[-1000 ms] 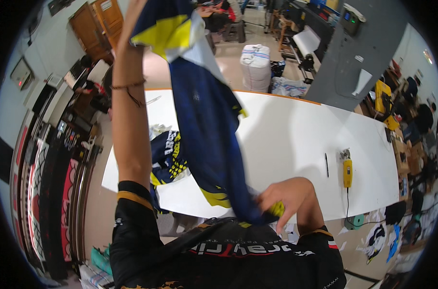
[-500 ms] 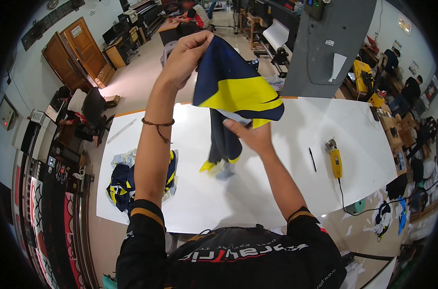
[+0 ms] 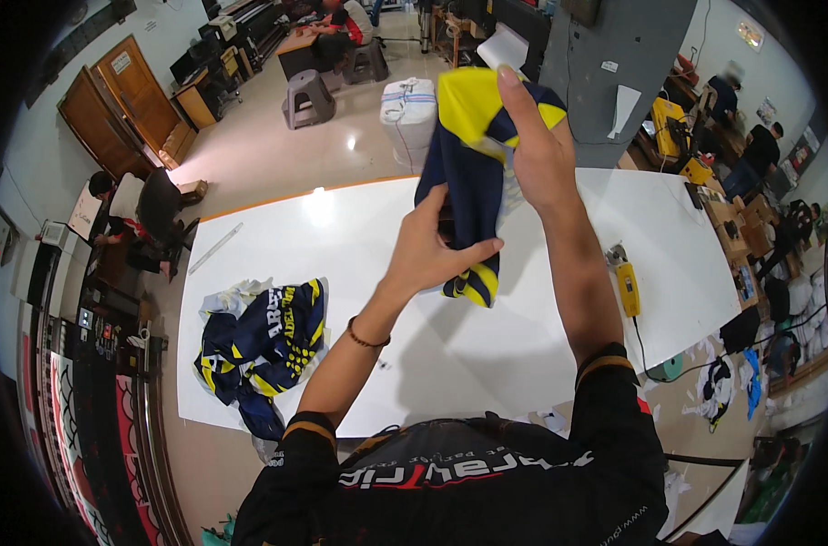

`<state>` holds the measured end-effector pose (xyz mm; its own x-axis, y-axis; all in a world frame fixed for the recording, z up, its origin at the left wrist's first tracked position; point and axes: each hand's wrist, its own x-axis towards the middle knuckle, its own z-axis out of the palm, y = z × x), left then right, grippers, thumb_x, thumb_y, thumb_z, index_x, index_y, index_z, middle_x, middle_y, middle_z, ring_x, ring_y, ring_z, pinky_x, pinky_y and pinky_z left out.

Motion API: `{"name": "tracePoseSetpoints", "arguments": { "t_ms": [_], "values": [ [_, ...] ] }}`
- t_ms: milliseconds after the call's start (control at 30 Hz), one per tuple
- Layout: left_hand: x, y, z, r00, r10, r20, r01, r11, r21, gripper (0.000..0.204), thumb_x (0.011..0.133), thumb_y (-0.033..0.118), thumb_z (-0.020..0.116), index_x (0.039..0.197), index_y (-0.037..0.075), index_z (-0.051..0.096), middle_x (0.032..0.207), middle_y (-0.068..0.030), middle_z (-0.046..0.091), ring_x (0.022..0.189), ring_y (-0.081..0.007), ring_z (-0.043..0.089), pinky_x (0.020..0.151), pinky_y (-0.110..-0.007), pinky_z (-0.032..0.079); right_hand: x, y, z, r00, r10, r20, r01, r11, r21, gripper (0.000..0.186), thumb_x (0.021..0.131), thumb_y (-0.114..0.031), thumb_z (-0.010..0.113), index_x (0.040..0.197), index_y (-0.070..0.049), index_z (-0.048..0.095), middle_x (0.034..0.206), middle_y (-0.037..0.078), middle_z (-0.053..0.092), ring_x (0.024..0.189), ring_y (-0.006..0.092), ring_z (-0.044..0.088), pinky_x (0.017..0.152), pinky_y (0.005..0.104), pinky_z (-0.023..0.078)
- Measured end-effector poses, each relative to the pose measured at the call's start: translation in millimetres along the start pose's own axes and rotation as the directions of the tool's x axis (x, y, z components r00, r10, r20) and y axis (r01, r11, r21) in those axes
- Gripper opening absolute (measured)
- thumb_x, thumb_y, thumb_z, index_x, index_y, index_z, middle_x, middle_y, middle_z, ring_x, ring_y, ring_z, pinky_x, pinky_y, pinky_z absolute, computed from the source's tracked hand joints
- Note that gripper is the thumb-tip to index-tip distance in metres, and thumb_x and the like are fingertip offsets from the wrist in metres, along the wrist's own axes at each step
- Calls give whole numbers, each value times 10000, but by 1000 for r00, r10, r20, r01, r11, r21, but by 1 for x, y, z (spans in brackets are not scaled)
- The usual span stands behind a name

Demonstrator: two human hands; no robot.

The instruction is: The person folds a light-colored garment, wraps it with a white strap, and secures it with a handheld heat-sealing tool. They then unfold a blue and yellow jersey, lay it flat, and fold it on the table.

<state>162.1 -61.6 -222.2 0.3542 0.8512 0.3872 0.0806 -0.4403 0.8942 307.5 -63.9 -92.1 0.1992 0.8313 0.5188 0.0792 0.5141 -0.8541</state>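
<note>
A navy fabric piece with yellow patches (image 3: 464,177) hangs in folds above the white table. Its upper, yellow part is pinched by my right hand (image 3: 543,150), thumb pointing up, at the far side of the table. Lower down, my left hand (image 3: 432,246) curls loosely round the hanging folds; its thumb lies across the front, and its fingers are partly hidden by cloth. The yellow-tipped lower end dangles just below the left thumb. On the table to the left lies a crumpled heap of navy, yellow and white printed fabric (image 3: 266,337).
A yellow corded cutting tool (image 3: 627,289) rests on the white table (image 3: 359,227) at right, its cable running off the edge. A clear ruler (image 3: 215,247) lies at far left. Beyond stand a white wrapped bundle (image 3: 407,114), a grey stool (image 3: 309,98) and a grey pillar (image 3: 614,82). Several people sit around.
My right hand has risen to the top of the fabric, while my left has come down to its lower folds. The cloth has been turned and now hangs lengthwise.
</note>
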Motion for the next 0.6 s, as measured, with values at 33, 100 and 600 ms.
{"name": "tracePoseSetpoints", "arguments": {
  "t_ms": [33,100,600],
  "values": [
    [-2,-6,8,999,30,-39,-29,999,19,610,758,274,880,1216,5,582,1007,-173,712,873,-216,708,749,-290,547,-4,-7,1,993,-89,74,88,996,21,422,1040,-430,586,1053,-29,716,875,-13,685,795,77,587,752,248,476],
    [1,-15,16,983,134,-122,-125,989,78,444,838,222,812,1160,-9,611,918,-173,713,782,-205,694,690,-295,534,-10,-25,0,985,-124,124,122,992,17,430,1021,-449,613,1077,-33,708,913,-1,696,823,79,598,753,251,480],
    [60,71,-145,756,635,-161,-208,465,861,423,703,120,741,1092,85,578,901,-148,721,824,-372,701,749,-424,560,66,-78,-79,847,-385,-367,500,812,302,228,1020,-215,623,1095,-7,680,986,77,722,859,207,711,775,326,585]
  ]
}}
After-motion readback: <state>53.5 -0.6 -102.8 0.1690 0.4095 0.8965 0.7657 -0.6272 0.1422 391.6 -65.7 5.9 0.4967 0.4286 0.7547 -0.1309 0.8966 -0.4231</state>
